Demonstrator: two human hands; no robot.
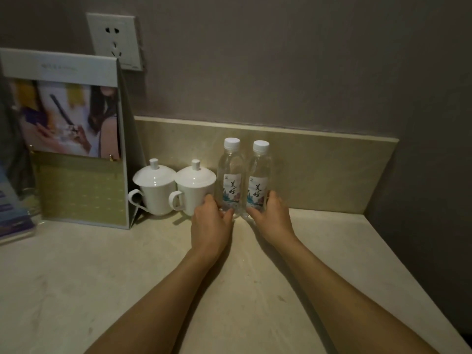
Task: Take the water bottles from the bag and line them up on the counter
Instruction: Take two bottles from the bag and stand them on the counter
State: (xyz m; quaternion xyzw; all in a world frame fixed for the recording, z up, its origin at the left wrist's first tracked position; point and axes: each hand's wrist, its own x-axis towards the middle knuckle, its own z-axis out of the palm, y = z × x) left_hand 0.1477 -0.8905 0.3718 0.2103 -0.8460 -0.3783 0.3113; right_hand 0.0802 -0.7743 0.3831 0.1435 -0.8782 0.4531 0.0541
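Bottles: two clear bottles, the left bottle [230, 178] and right bottle [258, 180], white caps, pale illustrated labels, stood upright, touching, at the counter's [102, 277] far edge.
Left hand [210, 223]: fingers curled round the left bottle's base.
Right hand [273, 215]: gripped the right bottle.
Cups [176, 187]: two lidded, just left.

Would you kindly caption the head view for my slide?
Left hand and right hand hold two clear white-capped water bottles upright beside two white lidded cups.

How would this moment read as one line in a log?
left hand: grips left bottle | right hand: grips right bottle | both upright, side by side on counter
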